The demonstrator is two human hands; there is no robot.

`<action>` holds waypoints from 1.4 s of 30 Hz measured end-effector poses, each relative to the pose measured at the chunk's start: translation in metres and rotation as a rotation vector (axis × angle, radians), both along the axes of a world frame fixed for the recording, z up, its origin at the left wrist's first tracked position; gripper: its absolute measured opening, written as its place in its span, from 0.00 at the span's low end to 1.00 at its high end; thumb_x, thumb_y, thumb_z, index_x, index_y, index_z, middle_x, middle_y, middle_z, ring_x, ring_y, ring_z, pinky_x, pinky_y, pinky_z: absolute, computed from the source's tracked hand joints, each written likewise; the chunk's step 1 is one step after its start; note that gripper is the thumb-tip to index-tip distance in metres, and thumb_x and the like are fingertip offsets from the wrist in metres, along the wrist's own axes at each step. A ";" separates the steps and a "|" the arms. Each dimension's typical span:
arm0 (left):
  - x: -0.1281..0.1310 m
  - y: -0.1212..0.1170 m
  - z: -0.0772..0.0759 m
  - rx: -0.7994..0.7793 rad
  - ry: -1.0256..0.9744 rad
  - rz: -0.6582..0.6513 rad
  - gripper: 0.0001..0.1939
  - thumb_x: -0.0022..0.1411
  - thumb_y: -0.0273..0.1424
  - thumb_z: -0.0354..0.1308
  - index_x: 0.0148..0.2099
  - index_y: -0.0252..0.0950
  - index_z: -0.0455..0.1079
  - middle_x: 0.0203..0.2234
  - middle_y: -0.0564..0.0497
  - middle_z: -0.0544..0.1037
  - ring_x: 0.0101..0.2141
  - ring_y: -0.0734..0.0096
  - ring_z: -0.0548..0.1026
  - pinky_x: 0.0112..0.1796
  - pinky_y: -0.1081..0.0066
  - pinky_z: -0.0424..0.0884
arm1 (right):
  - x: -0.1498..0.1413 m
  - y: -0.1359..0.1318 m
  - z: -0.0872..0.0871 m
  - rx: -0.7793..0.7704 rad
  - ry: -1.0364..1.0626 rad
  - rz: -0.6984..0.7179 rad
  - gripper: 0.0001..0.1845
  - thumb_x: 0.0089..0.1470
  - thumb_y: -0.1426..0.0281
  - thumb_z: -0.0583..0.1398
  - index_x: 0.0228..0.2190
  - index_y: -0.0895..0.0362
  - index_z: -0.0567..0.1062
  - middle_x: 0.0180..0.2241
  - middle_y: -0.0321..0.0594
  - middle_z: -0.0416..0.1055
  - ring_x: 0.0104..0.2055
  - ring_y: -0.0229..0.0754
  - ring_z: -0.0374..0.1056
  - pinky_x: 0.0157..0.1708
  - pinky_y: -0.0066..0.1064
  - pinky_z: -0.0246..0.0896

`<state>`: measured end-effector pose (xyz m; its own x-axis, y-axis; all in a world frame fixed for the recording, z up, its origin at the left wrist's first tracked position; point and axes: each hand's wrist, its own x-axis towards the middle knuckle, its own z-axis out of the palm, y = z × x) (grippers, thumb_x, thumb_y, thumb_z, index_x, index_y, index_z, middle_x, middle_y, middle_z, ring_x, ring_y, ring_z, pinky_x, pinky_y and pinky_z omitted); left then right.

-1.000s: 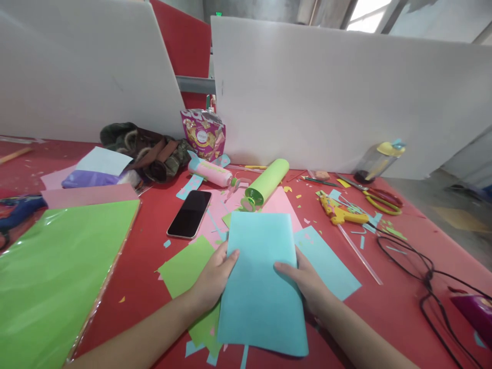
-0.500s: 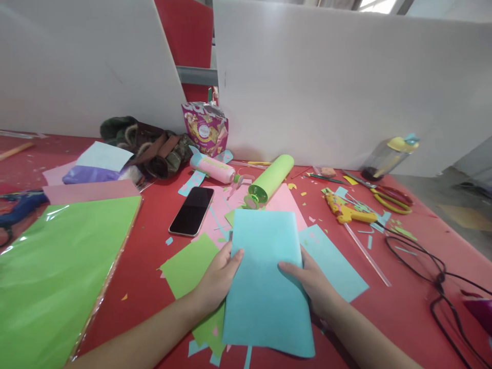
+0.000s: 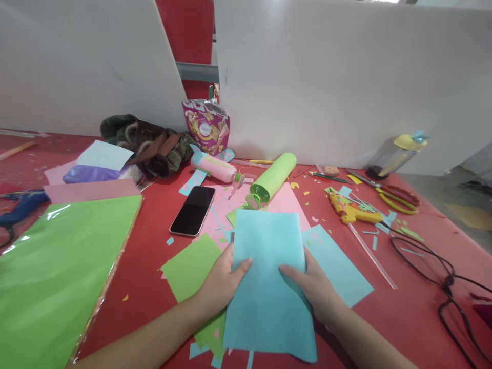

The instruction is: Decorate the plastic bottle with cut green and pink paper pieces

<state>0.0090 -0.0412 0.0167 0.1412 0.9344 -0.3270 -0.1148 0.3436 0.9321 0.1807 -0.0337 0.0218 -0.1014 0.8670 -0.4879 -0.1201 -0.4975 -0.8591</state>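
Observation:
A light-blue sheet of paper (image 3: 269, 307) is held up in front of me, bent slightly along its length. My left hand (image 3: 226, 277) grips its left edge, thumb on the front and fingers behind. On the opposite edge my right hand (image 3: 313, 282) has the same hold. The fingers behind the sheet are hidden. Under and beside it lie a green sheet (image 3: 192, 264), a second blue sheet (image 3: 338, 266) and a pink sheet (image 3: 288, 200). Just beyond stands no upright item; a green paper-wrapped bottle (image 3: 277, 177) lies on its side.
A phone (image 3: 192, 211), a pink-wrapped bottle (image 3: 215, 168) and a snack bag (image 3: 207, 127) lie beyond. To the right are a yellow glue gun (image 3: 355, 212) with black cord, scissors (image 3: 395, 199) and a clear bottle (image 3: 395, 154). Packaged green paper (image 3: 65, 271) covers the left.
My left thumb has slid slightly inward over the blue sheet. Both hands still hold it by its edges, and the view has shifted a little.

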 end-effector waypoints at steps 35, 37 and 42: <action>-0.001 -0.001 -0.006 -0.010 0.009 0.027 0.31 0.55 0.35 0.52 0.59 0.34 0.46 0.55 0.41 0.59 0.54 0.58 0.58 0.50 0.63 0.59 | 0.002 0.001 0.006 0.042 -0.197 0.037 0.32 0.36 0.63 0.64 0.45 0.53 0.63 0.42 0.43 0.71 0.41 0.51 0.68 0.37 0.40 0.66; -0.001 -0.001 -0.004 -0.022 0.012 0.040 0.32 0.55 0.35 0.52 0.59 0.34 0.46 0.54 0.41 0.61 0.55 0.57 0.57 0.51 0.63 0.59 | 0.002 0.001 0.006 0.044 -0.206 0.034 0.31 0.36 0.64 0.64 0.45 0.53 0.63 0.42 0.43 0.70 0.41 0.51 0.68 0.37 0.40 0.66; -0.001 -0.002 -0.002 -0.025 0.041 0.096 0.31 0.54 0.36 0.54 0.58 0.34 0.50 0.54 0.43 0.61 0.56 0.58 0.55 0.52 0.65 0.56 | 0.002 0.001 0.006 0.040 -0.189 0.031 0.31 0.36 0.65 0.64 0.45 0.53 0.63 0.40 0.42 0.72 0.40 0.51 0.69 0.37 0.41 0.66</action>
<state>0.0079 -0.0432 0.0146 0.0376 0.9344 -0.3542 -0.1102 0.3562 0.9279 0.1823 -0.0332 0.0279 -0.0380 0.8841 -0.4657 0.0605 -0.4631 -0.8842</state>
